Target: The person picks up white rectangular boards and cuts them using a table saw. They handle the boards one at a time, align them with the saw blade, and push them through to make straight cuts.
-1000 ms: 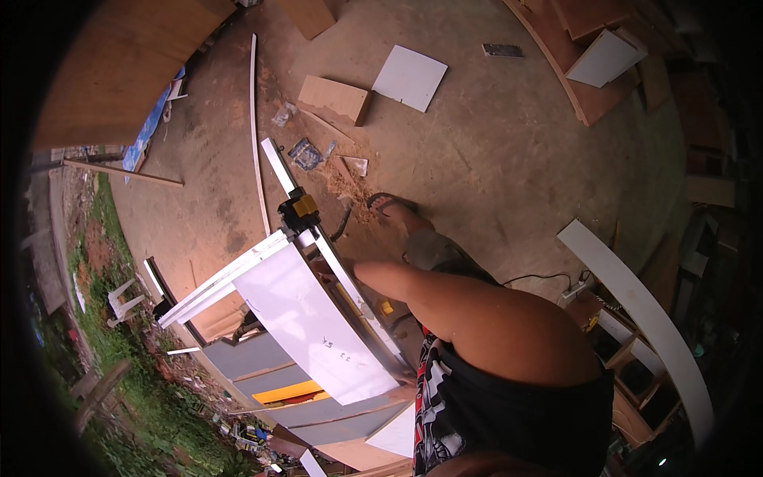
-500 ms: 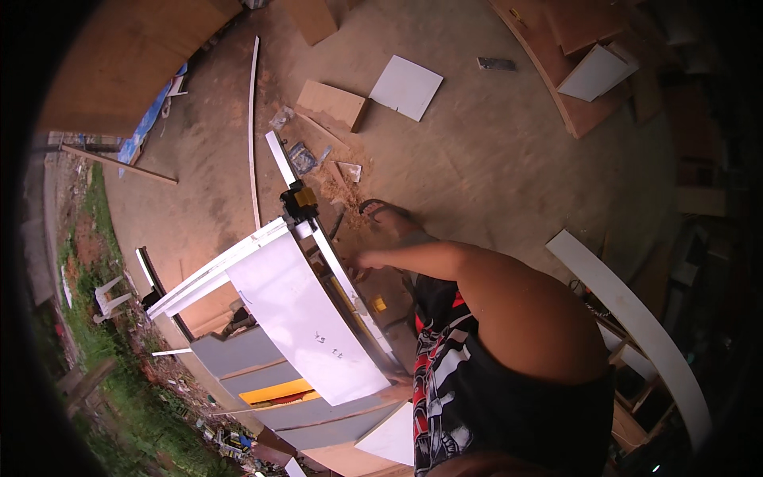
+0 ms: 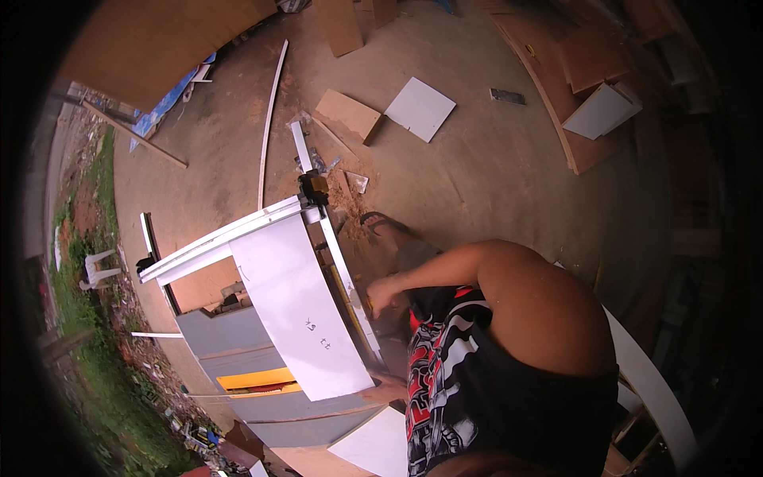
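A white panel [image 3: 294, 310] with handwritten marks lies flat on a saw table, one end against a long white fence rail [image 3: 230, 234]. My left hand [image 3: 387, 388] rests at the panel's near lower corner, fingers stretched out along its edge. My right hand [image 3: 385, 294] is lowered beside the table's near white rail [image 3: 347, 266], against a small yellow part [image 3: 369, 304] on the machine's side. Its fingers point down and are mostly hidden, so their grip cannot be made out. A black and yellow clamp block [image 3: 313, 189] sits where the rails meet.
Grey table boards [image 3: 230, 334] and a yellow insert [image 3: 258, 380] lie beyond the panel. On the floor are a brown board [image 3: 348, 114], a white square board [image 3: 421, 109], a long white strip [image 3: 273, 119] and sawdust. Grass [image 3: 87, 334] borders the far left.
My right hand has moved down along the machine's near side to the yellow part, which it now partly covers. My left hand stays at the panel's corner. The view has shifted slightly.
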